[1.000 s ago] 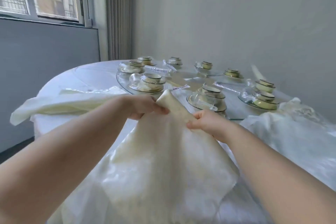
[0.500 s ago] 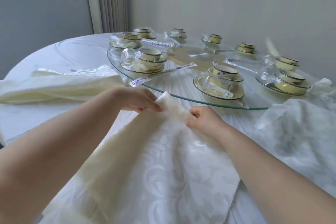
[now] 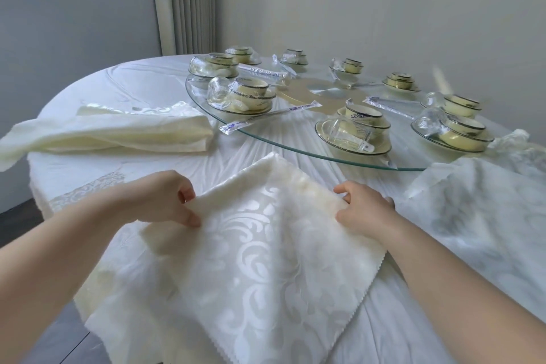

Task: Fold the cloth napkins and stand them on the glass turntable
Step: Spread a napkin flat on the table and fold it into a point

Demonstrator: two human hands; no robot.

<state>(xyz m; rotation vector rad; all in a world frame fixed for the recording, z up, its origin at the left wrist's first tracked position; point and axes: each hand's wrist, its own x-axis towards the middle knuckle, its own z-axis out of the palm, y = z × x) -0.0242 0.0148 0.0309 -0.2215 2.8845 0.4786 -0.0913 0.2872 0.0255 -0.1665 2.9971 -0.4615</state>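
Note:
A cream damask napkin [image 3: 260, 260] lies spread as a diamond on the round table, its far corner pointing at the glass turntable [image 3: 295, 139]. My left hand [image 3: 165, 201] pinches the napkin's left edge between thumb and fingers. On the right edge my right hand [image 3: 363, 210] grips the cloth with curled fingers. The near corner hangs over the table's front edge. No napkin stands on the turntable.
Several shrink-wrapped cup-and-bowl sets [image 3: 354, 130] and wrapped chopsticks [image 3: 269, 115] ring the turntable. A stack of folded napkins [image 3: 118, 130] lies at the left. Another loose napkin [image 3: 484, 210] lies at the right beside crumpled plastic wrap [image 3: 517, 145]. Wall and window stand behind.
My hands have moved apart along the napkin's edges, and the cloth has dropped from a held-up bunch to lie flat and spread on the table.

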